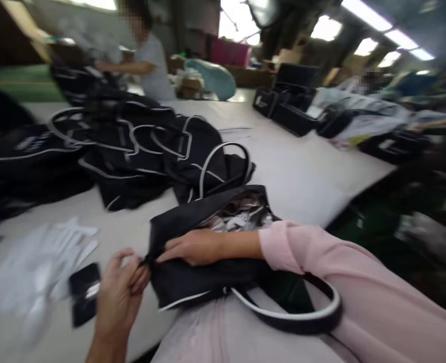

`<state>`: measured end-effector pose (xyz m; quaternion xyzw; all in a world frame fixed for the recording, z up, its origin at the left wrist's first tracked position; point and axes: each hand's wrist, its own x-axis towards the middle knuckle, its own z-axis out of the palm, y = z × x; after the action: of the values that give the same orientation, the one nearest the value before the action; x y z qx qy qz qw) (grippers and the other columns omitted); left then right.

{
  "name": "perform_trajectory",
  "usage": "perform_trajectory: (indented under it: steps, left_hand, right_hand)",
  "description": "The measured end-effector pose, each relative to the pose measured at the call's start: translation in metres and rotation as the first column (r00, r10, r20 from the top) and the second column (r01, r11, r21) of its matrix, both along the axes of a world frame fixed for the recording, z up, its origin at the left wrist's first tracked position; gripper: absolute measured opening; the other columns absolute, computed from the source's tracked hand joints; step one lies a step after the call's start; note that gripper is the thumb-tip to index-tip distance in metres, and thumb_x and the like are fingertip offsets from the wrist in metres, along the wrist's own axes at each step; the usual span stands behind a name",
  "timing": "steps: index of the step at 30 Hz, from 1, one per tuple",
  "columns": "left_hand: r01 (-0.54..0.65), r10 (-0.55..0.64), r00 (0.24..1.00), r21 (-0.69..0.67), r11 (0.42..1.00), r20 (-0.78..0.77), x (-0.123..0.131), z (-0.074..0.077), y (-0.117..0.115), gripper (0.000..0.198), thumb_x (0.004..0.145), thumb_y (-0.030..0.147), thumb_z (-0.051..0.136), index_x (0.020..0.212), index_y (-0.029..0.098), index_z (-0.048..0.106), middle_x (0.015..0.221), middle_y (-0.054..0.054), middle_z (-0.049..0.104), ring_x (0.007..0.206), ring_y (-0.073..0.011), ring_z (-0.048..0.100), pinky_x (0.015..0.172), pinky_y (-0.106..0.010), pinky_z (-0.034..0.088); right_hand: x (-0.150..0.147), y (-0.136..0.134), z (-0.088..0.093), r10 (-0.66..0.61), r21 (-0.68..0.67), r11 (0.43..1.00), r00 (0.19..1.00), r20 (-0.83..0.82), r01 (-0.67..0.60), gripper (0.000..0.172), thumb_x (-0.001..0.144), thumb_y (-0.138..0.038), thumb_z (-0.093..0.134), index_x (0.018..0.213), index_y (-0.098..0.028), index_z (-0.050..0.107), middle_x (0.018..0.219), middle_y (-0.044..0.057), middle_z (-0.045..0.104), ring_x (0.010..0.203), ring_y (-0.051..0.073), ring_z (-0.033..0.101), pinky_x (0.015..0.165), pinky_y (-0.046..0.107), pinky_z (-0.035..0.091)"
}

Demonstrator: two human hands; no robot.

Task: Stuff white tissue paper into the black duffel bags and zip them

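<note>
In front of me a black bag (207,275) with white piping lies at the table's edge. Its top gapes, and crumpled pale stuffing (241,219) shows inside. My left hand (122,282) is closed, pinching a small dark tab at the bag's left end. Stretched across the opening, my right hand (194,247) grips the fabric close to that same end, its fingertips partly hidden. One looped handle (294,320) hangs on the near side below my right sleeve; another handle (225,151) stands up behind the bag.
Several more black bags (132,146) are heaped at the left and behind. A dark phone-like slab (84,295) lies beside white tags and plastic (41,277). Across the table (283,161) stands a person (152,65); black cases (294,106) sit at the far right.
</note>
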<state>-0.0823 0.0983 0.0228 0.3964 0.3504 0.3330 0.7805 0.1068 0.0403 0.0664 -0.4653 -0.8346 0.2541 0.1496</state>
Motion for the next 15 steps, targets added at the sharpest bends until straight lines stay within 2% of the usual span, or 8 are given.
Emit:
perform_trajectory:
  steps: [2, 5, 8, 10, 12, 15]
  left_hand:
    - [-0.098, 0.099, 0.995, -0.039, 0.994, 0.027, -0.019, 0.005, -0.002, 0.031, 0.083, 0.029, 0.074, 0.1, 0.024, 0.049, 0.057, 0.01, 0.025, 0.043, -0.0045, 0.021, 0.04, -0.014, 0.022]
    - [-0.079, 0.081, 0.995, -0.038, 0.996, 0.063, -0.013, 0.009, -0.002, 0.03, 0.084, 0.03, 0.072, 0.098, 0.024, 0.046, 0.056, 0.01, 0.025, 0.043, -0.0051, 0.02, 0.041, -0.014, 0.02]
    - [-0.015, 0.016, 1.0, 0.089, 0.996, -0.006, 0.003, 0.014, -0.007, 0.028, 0.088, 0.036, 0.067, 0.096, 0.023, 0.043, 0.054, 0.011, 0.026, 0.043, -0.0056, 0.022, 0.041, -0.015, 0.02]
    - [0.054, -0.022, 0.991, 0.244, 0.968, -0.135, 0.01, 0.019, -0.01, 0.024, 0.092, 0.039, 0.06, 0.096, 0.023, 0.044, 0.053, 0.01, 0.029, 0.043, -0.0067, 0.025, 0.042, -0.017, 0.02]
    - [0.159, 0.004, 0.942, 0.457, 0.875, -0.336, 0.014, 0.022, -0.011, 0.018, 0.095, 0.038, 0.053, 0.098, 0.022, 0.047, 0.053, 0.009, 0.037, 0.044, -0.0086, 0.034, 0.046, -0.019, 0.026]
    - [0.342, 0.178, 0.824, 0.722, 0.602, -0.538, 0.017, 0.023, -0.009, 0.016, 0.098, 0.032, 0.047, 0.109, 0.022, 0.052, 0.063, 0.005, 0.057, 0.055, -0.0128, 0.054, 0.058, -0.024, 0.037]
  right_hand:
    - [0.007, 0.001, -0.008, -0.048, -0.008, 0.999, 0.995, -0.091, 0.048, 0.037, 0.088, -0.004, 0.048, 0.12, -0.009, 0.067, 0.11, 0.008, 0.067, 0.094, 0.014, 0.064, 0.086, 0.019, 0.048]
    - [0.011, 0.004, -0.017, -0.07, -0.028, 0.997, 0.984, -0.161, 0.066, 0.028, 0.087, -0.006, 0.051, 0.105, -0.013, 0.072, 0.1, 0.006, 0.069, 0.091, 0.014, 0.064, 0.087, 0.02, 0.046]
    - [0.002, 0.013, -0.024, -0.036, -0.026, 0.999, 0.996, -0.087, 0.034, 0.022, 0.084, -0.008, 0.052, 0.088, -0.013, 0.072, 0.087, 0.007, 0.068, 0.079, 0.014, 0.061, 0.074, 0.022, 0.046]
    - [-0.004, 0.024, -0.031, -0.008, -0.039, 0.999, 1.0, -0.001, 0.008, 0.018, 0.081, -0.009, 0.052, 0.078, -0.011, 0.069, 0.079, 0.008, 0.066, 0.07, 0.015, 0.057, 0.066, 0.024, 0.043]
    - [-0.008, 0.033, -0.036, 0.017, -0.058, 0.998, 0.999, 0.039, -0.015, 0.016, 0.078, -0.008, 0.052, 0.08, -0.009, 0.068, 0.079, 0.009, 0.067, 0.068, 0.015, 0.056, 0.064, 0.024, 0.043]
    - [-0.01, 0.036, -0.035, -0.017, -0.129, 0.991, 0.999, 0.039, 0.022, 0.019, 0.074, -0.003, 0.051, 0.082, -0.006, 0.068, 0.079, 0.011, 0.069, 0.068, 0.016, 0.058, 0.062, 0.023, 0.043]
